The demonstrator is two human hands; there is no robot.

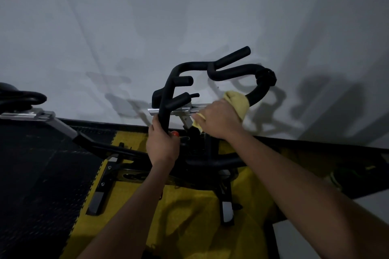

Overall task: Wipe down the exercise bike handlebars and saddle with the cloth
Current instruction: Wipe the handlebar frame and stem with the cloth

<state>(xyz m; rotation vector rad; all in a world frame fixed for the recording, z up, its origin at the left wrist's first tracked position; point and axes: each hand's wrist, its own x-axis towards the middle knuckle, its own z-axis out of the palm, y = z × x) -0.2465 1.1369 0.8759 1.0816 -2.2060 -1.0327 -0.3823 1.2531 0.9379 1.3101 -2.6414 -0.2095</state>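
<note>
Cloth (236, 104) round right handlebars (202, 65) bend — wall just behind

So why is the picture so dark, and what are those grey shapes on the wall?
Head view: the light is dim, so the black handlebars look flat; the grey shapes on the wall are shadows of the bike and arms; the wide lens bends the floor edge; the yellow cloth stands out, slightly soft.

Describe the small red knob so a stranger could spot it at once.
Start at the black handlebars against the pale wall, then follow the left bar down to the left hand gripping it. The red knob peeks out just right of that hand, the only red thing among black and silver parts.
</note>
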